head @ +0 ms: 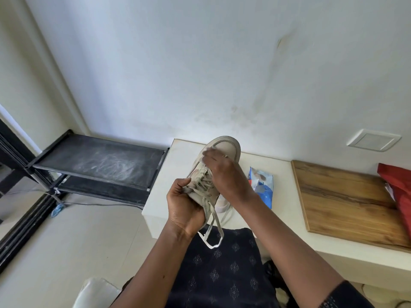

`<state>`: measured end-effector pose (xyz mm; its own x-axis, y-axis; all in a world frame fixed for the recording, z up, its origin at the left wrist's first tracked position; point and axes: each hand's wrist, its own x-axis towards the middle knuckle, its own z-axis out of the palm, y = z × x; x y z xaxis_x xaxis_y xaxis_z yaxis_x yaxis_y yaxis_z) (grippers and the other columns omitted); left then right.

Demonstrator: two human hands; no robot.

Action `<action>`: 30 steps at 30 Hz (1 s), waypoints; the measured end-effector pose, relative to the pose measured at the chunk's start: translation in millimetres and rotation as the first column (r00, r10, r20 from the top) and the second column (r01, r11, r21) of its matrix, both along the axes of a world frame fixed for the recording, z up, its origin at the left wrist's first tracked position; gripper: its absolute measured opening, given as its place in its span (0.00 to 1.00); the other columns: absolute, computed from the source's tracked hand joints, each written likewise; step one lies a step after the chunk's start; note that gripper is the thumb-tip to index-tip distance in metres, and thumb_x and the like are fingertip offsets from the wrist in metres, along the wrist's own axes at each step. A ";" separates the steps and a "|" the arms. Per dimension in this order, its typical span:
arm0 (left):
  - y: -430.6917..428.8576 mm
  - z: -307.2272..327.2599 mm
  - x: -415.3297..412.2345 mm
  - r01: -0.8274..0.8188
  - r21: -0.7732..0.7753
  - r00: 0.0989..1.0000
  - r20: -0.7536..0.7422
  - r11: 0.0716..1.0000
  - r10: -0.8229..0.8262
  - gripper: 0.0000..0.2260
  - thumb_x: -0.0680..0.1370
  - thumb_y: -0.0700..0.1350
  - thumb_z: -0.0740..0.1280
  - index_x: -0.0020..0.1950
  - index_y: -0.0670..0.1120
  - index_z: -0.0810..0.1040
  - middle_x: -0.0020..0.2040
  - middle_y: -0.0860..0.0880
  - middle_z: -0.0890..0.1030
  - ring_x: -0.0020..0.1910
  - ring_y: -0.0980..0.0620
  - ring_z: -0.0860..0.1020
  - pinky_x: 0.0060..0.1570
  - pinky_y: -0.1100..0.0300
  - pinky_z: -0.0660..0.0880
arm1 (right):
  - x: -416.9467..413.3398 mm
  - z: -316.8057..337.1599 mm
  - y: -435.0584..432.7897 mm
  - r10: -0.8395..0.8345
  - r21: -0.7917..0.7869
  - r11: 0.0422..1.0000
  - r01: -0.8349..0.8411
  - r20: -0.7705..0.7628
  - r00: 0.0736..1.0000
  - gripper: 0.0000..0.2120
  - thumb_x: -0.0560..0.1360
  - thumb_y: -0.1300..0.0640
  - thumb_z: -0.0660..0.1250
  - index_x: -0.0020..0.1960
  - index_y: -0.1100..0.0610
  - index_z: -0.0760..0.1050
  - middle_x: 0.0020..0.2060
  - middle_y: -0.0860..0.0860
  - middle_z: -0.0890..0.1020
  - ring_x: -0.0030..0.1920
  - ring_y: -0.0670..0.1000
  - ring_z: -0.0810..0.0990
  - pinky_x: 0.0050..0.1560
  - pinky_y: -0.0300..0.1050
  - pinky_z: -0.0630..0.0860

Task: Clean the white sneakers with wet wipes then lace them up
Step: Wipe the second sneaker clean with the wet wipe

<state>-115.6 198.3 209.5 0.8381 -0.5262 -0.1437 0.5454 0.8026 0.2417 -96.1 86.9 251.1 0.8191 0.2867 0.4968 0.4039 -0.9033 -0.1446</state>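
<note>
Head camera: a white sneaker (229, 145) is held toe-up over the white counter (175, 172), its heel gripped by the curled fingers of the left hand (184, 205). The right hand (222, 172) is laid across the laces (203, 185); its blurred fingertips' grip cannot be told. A second sneaker (222, 204) is half hidden behind the right wrist, beside a wet-wipes pack (262, 185) and a wooden board (347, 196).

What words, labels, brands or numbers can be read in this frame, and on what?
No text is readable.
wet wipes pack: printing, too blurred to read.
red bag: pale tag, too small to read.
sneaker: no legible marking.
</note>
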 end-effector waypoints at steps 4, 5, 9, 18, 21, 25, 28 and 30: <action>0.1 -6.0 2.9 0.011 -0.019 1.000 -0.013 1.000 -0.011 0.35 0.63 0.46 0.69 0.69 0.41 0.67 0.61 0.40 0.72 0.59 0.43 0.72 0.73 0.53 0.52 | -7.1 5.7 -6.0 -0.025 -0.094 0.996 0.010 -0.150 0.988 0.15 0.68 0.69 0.56 0.43 0.64 0.80 0.47 0.57 0.83 0.48 0.56 0.83 0.40 0.46 0.80; -0.9 -6.8 2.5 0.017 -0.034 1.000 -0.003 0.999 -0.017 0.36 0.63 0.46 0.70 0.70 0.40 0.66 0.62 0.40 0.71 0.60 0.42 0.71 0.73 0.51 0.53 | -7.3 9.5 -8.3 -0.066 -0.178 0.984 0.027 -0.216 0.974 0.13 0.69 0.71 0.57 0.45 0.63 0.79 0.48 0.56 0.82 0.48 0.56 0.82 0.38 0.45 0.79; -5.7 -5.9 -0.4 0.030 -0.012 1.000 -0.003 0.999 -0.030 0.35 0.60 0.44 0.71 0.67 0.39 0.70 0.61 0.39 0.73 0.59 0.41 0.73 0.73 0.48 0.56 | -1.5 14.5 -16.8 -0.215 -0.272 0.952 0.141 -0.268 0.939 0.07 0.70 0.70 0.59 0.40 0.59 0.71 0.40 0.53 0.77 0.45 0.56 0.78 0.33 0.42 0.64; -10.3 4.3 -3.5 -0.006 0.128 1.000 0.021 0.992 0.003 0.32 0.66 0.45 0.64 0.69 0.35 0.68 0.66 0.35 0.72 0.64 0.38 0.71 0.68 0.48 0.65 | 0.4 -10.9 -28.7 -0.091 0.008 0.996 0.091 -0.013 0.996 0.17 0.67 0.66 0.52 0.38 0.63 0.80 0.37 0.53 0.82 0.39 0.56 0.78 0.33 0.42 0.77; -6.8 -3.8 -1.8 -0.007 0.141 1.000 -0.005 0.990 0.008 0.30 0.71 0.46 0.57 0.71 0.33 0.65 0.68 0.33 0.69 0.69 0.36 0.67 0.71 0.46 0.61 | -9.6 -13.1 -35.5 0.010 -0.008 1.000 -0.010 -0.090 0.996 0.15 0.65 0.67 0.56 0.35 0.59 0.81 0.33 0.50 0.82 0.35 0.53 0.78 0.30 0.38 0.75; -5.9 -1.6 2.3 -0.041 0.177 0.999 0.037 0.983 0.035 0.33 0.70 0.47 0.60 0.72 0.34 0.62 0.69 0.33 0.67 0.70 0.35 0.66 0.72 0.46 0.59 | -9.6 -16.5 -48.5 -0.036 -0.079 0.996 0.032 -0.043 0.998 0.17 0.69 0.67 0.54 0.44 0.61 0.82 0.42 0.52 0.83 0.43 0.54 0.80 0.39 0.41 0.79; -9.7 5.8 -0.1 -0.015 0.172 1.000 0.028 0.985 0.011 0.31 0.70 0.48 0.60 0.71 0.35 0.65 0.69 0.33 0.68 0.70 0.36 0.66 0.72 0.45 0.60 | 3.3 -14.3 -50.7 -0.205 -0.009 0.978 0.206 0.086 0.975 0.16 0.70 0.69 0.58 0.53 0.63 0.80 0.48 0.53 0.82 0.47 0.55 0.77 0.47 0.44 0.76; -11.5 7.7 -3.1 0.003 0.198 1.000 0.023 0.980 -0.008 0.30 0.72 0.49 0.58 0.70 0.35 0.67 0.68 0.34 0.70 0.68 0.36 0.68 0.70 0.47 0.62 | 5.7 -14.1 -41.2 -0.256 0.082 0.966 0.247 0.138 0.957 0.15 0.70 0.69 0.58 0.53 0.65 0.79 0.47 0.55 0.82 0.47 0.56 0.77 0.51 0.41 0.71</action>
<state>-118.7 186.8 217.2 0.8398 -0.4937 -0.2257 0.5417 0.7346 0.4087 -90.3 45.7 237.0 0.7777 0.0450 0.6270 0.1857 -0.9693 -0.1609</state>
